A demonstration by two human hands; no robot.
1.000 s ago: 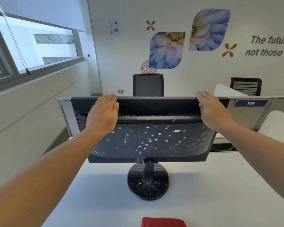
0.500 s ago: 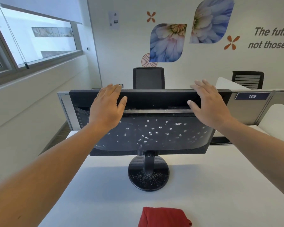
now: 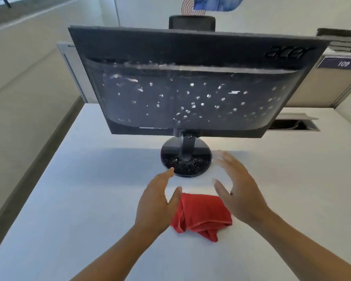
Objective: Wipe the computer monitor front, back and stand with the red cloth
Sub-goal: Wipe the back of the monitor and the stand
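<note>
Cloth, red and crumpled, is lying on the white surface just in front of the round stand base. Picking it up looks like the step in hand. Doing that well probably means gathering the loose folds into one firm pad, so that a flat face, not a trailing corner, is meeting the plastic. The cloth is sitting between the two hands. The left hand is hovering at its left edge with fingers spread and the thumb close to the fabric, though I cannot tell whether it is touching. The right hand is hovering over its right side, fingers straight and splayed, gripping nothing. Beyond them, the monitor is showing its tilted back, speckled with pale spots, and white flecks are dusting the base.
</note>
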